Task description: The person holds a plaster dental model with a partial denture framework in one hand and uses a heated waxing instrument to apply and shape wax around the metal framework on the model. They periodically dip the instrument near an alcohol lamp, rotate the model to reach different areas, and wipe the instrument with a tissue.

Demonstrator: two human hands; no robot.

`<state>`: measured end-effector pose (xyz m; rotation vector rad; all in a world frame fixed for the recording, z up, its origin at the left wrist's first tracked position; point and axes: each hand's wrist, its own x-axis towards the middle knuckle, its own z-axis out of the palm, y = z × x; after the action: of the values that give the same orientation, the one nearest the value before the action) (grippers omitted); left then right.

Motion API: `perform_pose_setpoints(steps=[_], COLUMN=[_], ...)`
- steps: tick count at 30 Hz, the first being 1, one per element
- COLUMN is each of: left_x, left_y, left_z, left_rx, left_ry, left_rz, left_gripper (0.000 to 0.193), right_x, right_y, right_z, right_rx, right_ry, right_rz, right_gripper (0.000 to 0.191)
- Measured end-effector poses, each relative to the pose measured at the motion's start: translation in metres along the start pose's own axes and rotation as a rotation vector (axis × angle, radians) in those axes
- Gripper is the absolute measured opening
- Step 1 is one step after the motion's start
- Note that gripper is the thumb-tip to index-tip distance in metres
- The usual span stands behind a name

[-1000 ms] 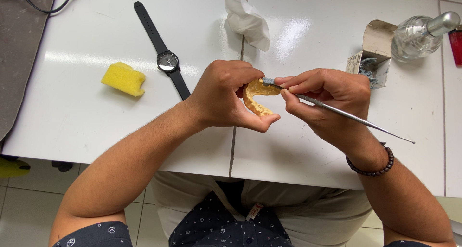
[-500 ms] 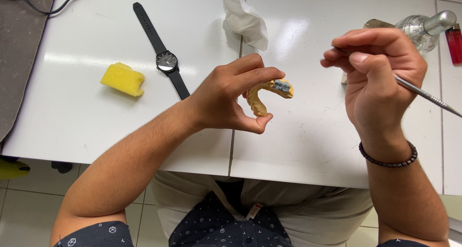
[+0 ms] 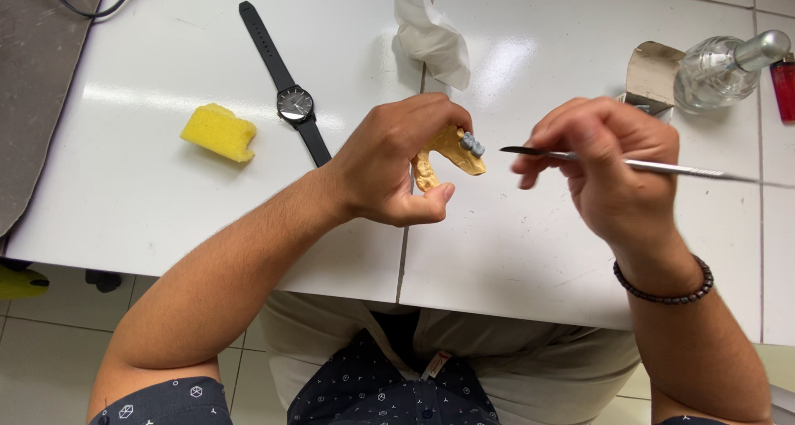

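Nearest the camera, the person's lap in beige trousers point(image 3: 530, 375) and a dark patterned shirt sits below the edge of the white tabletop point(image 3: 530, 251). Above the table, the left hand point(image 3: 389, 172) has its fingers curled around a yellow plaster dental cast point(image 3: 443, 156), gripping it between thumb and fingertips with a small grey wax piece point(image 3: 472, 144) on its upper end facing right. Just beside it, the right hand point(image 3: 604, 164), a dark beaded bracelet point(image 3: 667, 286) on its wrist, pinches a thin metal carving instrument point(image 3: 629, 163) like a pen; its dark tip points left, near the grey piece but apart from it. Farther back lie a yellow sponge point(image 3: 219, 132), a black wristwatch point(image 3: 290, 94), a crumpled white tissue point(image 3: 431, 36), a torn cardboard box point(image 3: 650, 76), a clear glass spirit burner point(image 3: 722, 62) and a red lighter point(image 3: 782, 90).
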<state>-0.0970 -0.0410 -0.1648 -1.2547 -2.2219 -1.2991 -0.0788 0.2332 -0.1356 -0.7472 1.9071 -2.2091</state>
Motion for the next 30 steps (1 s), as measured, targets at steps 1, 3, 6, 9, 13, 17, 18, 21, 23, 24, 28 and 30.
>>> perform_pose_setpoints(steps=[1,3,6,9,13,17,18,21,23,24,28,30], left_x=[0.001,0.002,0.005,0.008,0.011,0.01,0.008,0.006,0.006,0.006,0.006,0.006], left_y=[0.001,0.003,0.006,0.007,0.005,0.003,0.004,0.004,0.003,0.002,-0.001,0.0], left_z=[0.0,-0.001,0.001,0.004,0.009,0.01,0.01,0.011,0.012,0.012,0.014,0.014], left_rx=[0.008,0.02,0.006,-0.063,-0.216,-0.253,-0.195,-0.057,-0.009,0.0,0.079,0.103], left_ry=[-0.002,0.003,0.034,0.003,-0.023,0.022,0.05,0.128,0.15,0.147,0.165,0.156], left_rz=[-0.027,-0.064,-0.088,-0.18,-0.307,-0.358,-0.291,-0.136,-0.107,-0.123,-0.112,-0.121], left_gripper=[0.047,0.044,0.045,0.043,0.041,0.044,0.045,0.05,0.052,0.052,0.045,0.042], right_x=[-0.001,-0.001,-0.001,0.001,0.003,0.001,0.0,-0.001,-0.001,-0.001,0.001,0.001], right_y=[0.001,0.001,0.001,0.002,0.003,0.001,0.001,0.002,0.001,0.001,0.004,0.005], right_z=[0.002,0.007,0.015,0.02,0.023,0.023,0.024,0.028,0.03,0.031,0.036,0.039], right_rx=[-0.044,-0.053,-0.047,-0.095,-0.154,-0.27,-0.29,-0.38,-0.465,-0.506,-0.482,-0.486], right_ry=[-0.015,-0.033,-0.033,-0.026,0.048,0.105,0.117,0.117,0.124,0.126,0.126,0.121], right_rz=[-0.008,-0.015,0.029,0.063,-0.002,-0.043,-0.039,-0.062,-0.076,-0.082,-0.127,-0.149], right_gripper=[0.031,0.016,0.001,0.006,0.008,0.011,0.012,0.011,0.009,0.009,0.01,0.014])
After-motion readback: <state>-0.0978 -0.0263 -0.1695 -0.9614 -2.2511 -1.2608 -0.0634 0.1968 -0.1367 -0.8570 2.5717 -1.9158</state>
